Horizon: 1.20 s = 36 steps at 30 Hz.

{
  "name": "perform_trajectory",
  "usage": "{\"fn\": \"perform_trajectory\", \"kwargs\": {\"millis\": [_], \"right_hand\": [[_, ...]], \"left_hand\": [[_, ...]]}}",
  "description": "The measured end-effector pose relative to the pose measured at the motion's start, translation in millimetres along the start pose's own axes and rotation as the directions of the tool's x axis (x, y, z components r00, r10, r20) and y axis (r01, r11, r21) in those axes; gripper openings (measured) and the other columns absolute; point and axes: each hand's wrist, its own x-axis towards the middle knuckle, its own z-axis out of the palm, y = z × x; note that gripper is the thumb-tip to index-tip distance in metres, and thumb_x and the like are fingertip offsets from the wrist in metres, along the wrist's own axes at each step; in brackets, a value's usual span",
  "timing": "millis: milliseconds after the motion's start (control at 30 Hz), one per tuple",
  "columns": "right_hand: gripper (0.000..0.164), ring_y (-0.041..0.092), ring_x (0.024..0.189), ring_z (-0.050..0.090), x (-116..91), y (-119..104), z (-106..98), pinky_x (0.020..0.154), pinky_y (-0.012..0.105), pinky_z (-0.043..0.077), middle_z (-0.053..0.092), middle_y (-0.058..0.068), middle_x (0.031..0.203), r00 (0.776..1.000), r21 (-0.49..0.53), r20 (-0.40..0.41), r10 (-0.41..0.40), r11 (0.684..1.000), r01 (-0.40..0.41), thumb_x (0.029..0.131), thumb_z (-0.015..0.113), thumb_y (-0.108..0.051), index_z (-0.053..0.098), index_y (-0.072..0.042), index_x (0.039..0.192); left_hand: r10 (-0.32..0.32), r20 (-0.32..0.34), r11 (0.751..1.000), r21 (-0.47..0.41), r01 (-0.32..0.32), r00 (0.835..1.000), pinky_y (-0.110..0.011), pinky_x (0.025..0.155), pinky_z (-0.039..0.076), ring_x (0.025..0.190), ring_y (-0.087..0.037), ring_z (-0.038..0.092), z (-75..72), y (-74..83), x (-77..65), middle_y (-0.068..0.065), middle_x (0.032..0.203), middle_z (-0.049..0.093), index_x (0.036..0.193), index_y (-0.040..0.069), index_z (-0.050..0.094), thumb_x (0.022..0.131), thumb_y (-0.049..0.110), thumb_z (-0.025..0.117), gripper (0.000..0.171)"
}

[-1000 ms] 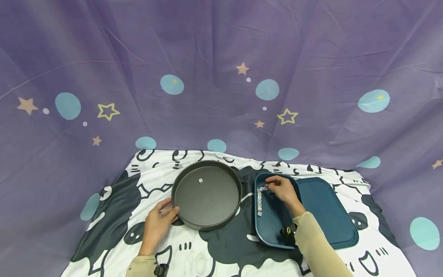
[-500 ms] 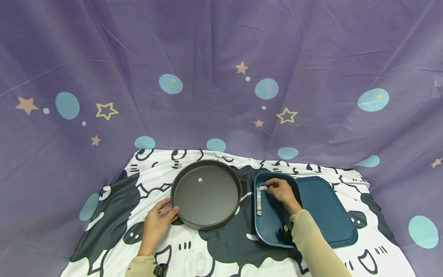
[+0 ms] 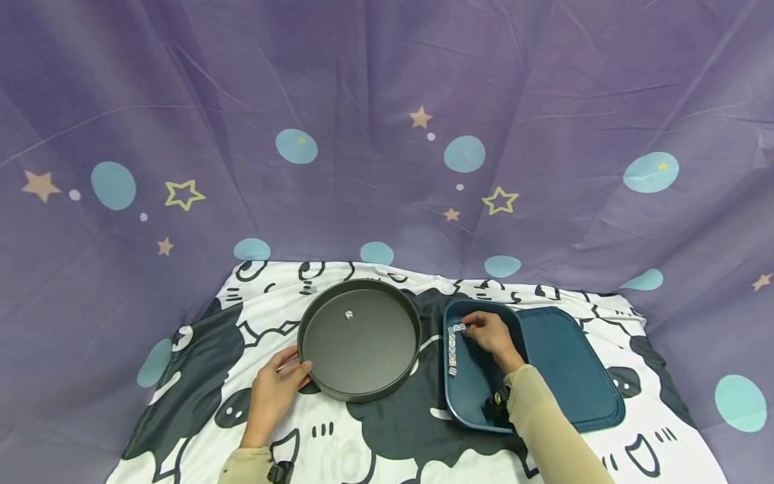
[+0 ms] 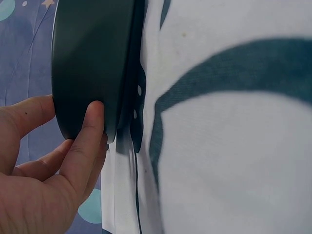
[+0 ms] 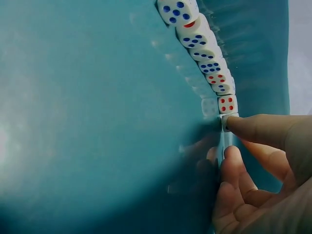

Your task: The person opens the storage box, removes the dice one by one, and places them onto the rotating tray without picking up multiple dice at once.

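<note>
My left hand grips the near-left edge of a round dark baking pan, thumb at the rim and fingers against the outer wall. One white die lies inside the pan. My right hand reaches into a blue rectangular box. There its thumb and fingers pinch a die at the end of a row of dice. The row runs along the box's left wall and bends along the far side; its faces show blue and red dots. The held die is partly hidden by the thumb.
A flat blue lid lies right of the box, partly under it or against its edge. A black-and-white cartoon cloth covers the table. Behind hangs a purple curtain with stars and dots.
My right hand has lowered slightly and its fingertips have come to the end of the dice row at the box's far side. My left hand keeps its hold on the pan.
</note>
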Motion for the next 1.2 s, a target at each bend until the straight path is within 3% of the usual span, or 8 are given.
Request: {"fn": "perform_trajectory", "kwargs": {"millis": [300, 667, 833, 1000, 1200], "right_hand": [[0.017, 0.015, 0.063, 0.055, -2.9, -3.6, -5.4, 0.051, 0.025, 0.045, 0.068, 0.004, 0.078, 1.0, 0.064, 0.021, 0.006, 0.998, -0.008, 0.081, 0.074, 0.003, 0.074, 0.0, 0.098], [0.017, 0.017, 0.075, 0.059, -7.2, -22.4, -19.0, 0.062, 0.025, 0.049, 0.07, 0.006, 0.082, 0.997, 0.124, 0.029, -0.076, 0.99, 0.071, 0.085, 0.077, -0.002, 0.074, 0.0, 0.102], [0.019, 0.018, 0.078, 0.058, -9.8, -36.5, -25.4, 0.067, 0.028, 0.049, 0.07, 0.006, 0.084, 0.993, 0.134, 0.035, -0.11, 0.985, 0.104, 0.087, 0.077, -0.006, 0.075, -0.002, 0.105], [0.022, 0.017, 0.079, 0.061, -15.4, -57.8, -28.4, 0.071, 0.026, 0.054, 0.068, 0.011, 0.087, 0.988, 0.21, 0.049, -0.147, 0.969, 0.133, 0.088, 0.076, -0.004, 0.073, 0.001, 0.108], [0.024, 0.016, 0.078, 0.06, -16.6, -80.9, -23.8, 0.068, 0.028, 0.055, 0.068, 0.014, 0.09, 0.978, 0.241, 0.056, -0.2, 0.954, 0.181, 0.088, 0.077, -0.005, 0.072, 0.004, 0.109]], "left_hand": [[0.0, -0.003, 1.0, -0.011, 0.0, 1.0, -0.023, 0.077, 0.062, 0.112, -0.034, 0.065, 1.7, -1.3, 2.2, -0.025, 0.132, 0.059, 0.136, -0.002, 0.056, 0.092, 0.007, 0.073, 0.048], [0.003, 0.001, 1.0, -0.004, -0.003, 1.0, -0.023, 0.078, 0.062, 0.114, -0.035, 0.064, -0.8, -1.4, 0.4, -0.027, 0.133, 0.058, 0.137, -0.003, 0.054, 0.093, 0.009, 0.072, 0.049], [0.0, 0.005, 1.0, -0.006, 0.0, 1.0, -0.023, 0.078, 0.061, 0.114, -0.035, 0.064, -0.5, -2.0, 0.5, -0.027, 0.134, 0.057, 0.138, -0.002, 0.054, 0.093, 0.01, 0.072, 0.049], [-0.003, 0.007, 1.0, -0.012, 0.003, 1.0, -0.023, 0.078, 0.061, 0.114, -0.034, 0.064, -0.5, -2.3, 0.2, -0.026, 0.136, 0.056, 0.137, -0.002, 0.055, 0.094, 0.01, 0.072, 0.048], [-0.003, 0.006, 1.0, -0.01, 0.003, 1.0, -0.023, 0.078, 0.062, 0.114, -0.034, 0.064, -1.1, -1.9, -0.4, -0.026, 0.136, 0.056, 0.138, -0.002, 0.054, 0.093, 0.011, 0.072, 0.049]]}}
